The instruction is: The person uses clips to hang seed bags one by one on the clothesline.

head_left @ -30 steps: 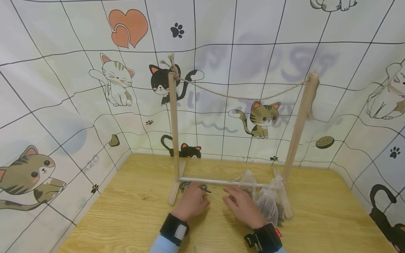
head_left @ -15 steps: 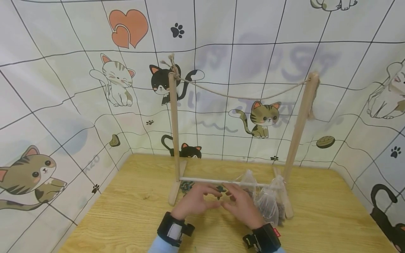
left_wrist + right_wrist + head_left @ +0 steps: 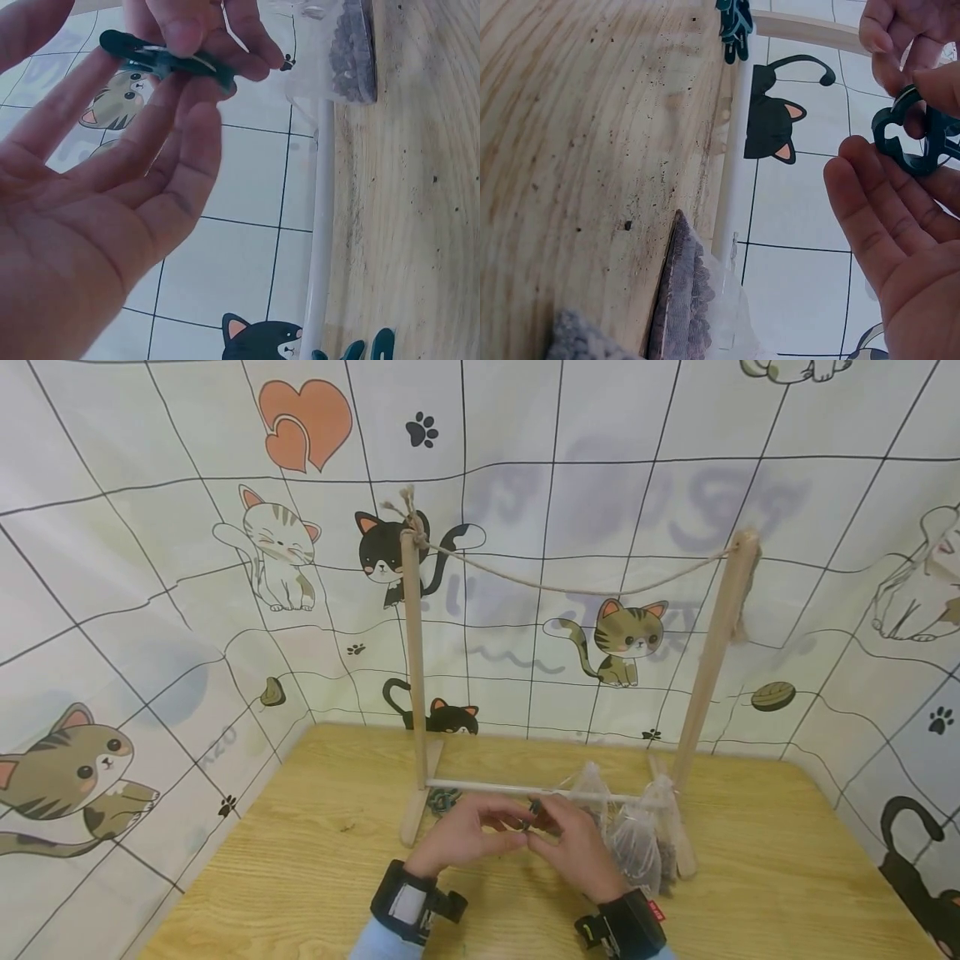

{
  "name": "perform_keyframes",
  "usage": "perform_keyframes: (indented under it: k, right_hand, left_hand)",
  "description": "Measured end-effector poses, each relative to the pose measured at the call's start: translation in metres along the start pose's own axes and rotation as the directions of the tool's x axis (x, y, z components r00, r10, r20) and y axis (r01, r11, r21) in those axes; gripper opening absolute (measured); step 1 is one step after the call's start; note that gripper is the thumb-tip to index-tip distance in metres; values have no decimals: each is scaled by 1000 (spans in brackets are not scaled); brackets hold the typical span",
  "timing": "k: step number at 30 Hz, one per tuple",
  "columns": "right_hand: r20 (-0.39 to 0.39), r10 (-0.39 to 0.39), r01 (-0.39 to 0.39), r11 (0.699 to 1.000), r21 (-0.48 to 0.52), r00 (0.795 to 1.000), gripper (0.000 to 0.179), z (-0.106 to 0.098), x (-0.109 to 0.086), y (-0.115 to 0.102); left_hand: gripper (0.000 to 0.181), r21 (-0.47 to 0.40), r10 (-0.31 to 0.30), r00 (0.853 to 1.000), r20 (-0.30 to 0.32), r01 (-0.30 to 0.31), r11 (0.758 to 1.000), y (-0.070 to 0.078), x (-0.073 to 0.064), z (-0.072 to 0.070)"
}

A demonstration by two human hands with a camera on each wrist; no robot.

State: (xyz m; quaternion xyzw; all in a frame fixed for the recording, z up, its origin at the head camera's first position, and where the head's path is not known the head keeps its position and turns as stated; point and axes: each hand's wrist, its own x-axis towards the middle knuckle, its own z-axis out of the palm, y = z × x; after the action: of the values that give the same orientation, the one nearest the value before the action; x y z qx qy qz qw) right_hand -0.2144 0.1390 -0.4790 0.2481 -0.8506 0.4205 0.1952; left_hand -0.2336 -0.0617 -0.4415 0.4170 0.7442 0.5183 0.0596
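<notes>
A dark green clothes peg (image 3: 901, 131) is held up between both hands in front of the wooden rack. My right hand (image 3: 576, 845) pinches it, thumb on one side and fingers beneath. My left hand (image 3: 471, 833) reaches in from the other side. In the left wrist view its slightly bent fingers (image 3: 180, 161) lie close under the peg (image 3: 161, 58), with the thumb standing away. From the head view the peg is mostly hidden by fingers. More green pegs (image 3: 443, 802) lie in a small heap by the rack's left foot.
The wooden rack's left post (image 3: 414, 660) and right post (image 3: 708, 668) carry a sagging rope (image 3: 570, 590). A white bar (image 3: 480, 788) joins them low down. Sheer drawstring bags (image 3: 636, 843) with dark contents stand beside my right hand on the wooden table (image 3: 300, 860).
My left hand leaves the peg heap and moves right to meet my right hand. A peg shows between them, and the hands have closed in around it.
</notes>
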Motion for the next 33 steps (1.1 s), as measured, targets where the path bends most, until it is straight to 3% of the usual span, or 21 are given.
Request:
perform_keyframes:
  k: [3,7,12,16,21,33]
  right_hand:
    - [-12,-29,29,1000,3,1000,32,1,1,1]
    - [11,-48,48,999,11,999,30,0,1,-1]
    - [91,-30,30,1000,-3,995,39,-5,1,-10]
    - [129,-55,57,998,-17,990,43,-9,1,-15]
    - [150,-73,79,996,-38,986,46,-12,0,-19]
    - [175,-62,72,996,-53,983,43,-14,0,-22]
  left_hand:
    - [37,-45,-56,998,30,57,997,3,-2,-3]
    - [45,50,-89,996,-3,89,995,6,-6,-9]
    - [56,248,-33,994,-100,57,967,11,-7,-11]
    - [55,334,-17,993,-115,55,941,14,-7,-9]
    - [48,358,-6,993,-120,49,932,15,-6,-8]
    - [37,392,98,985,-143,-34,919,14,-4,-7]
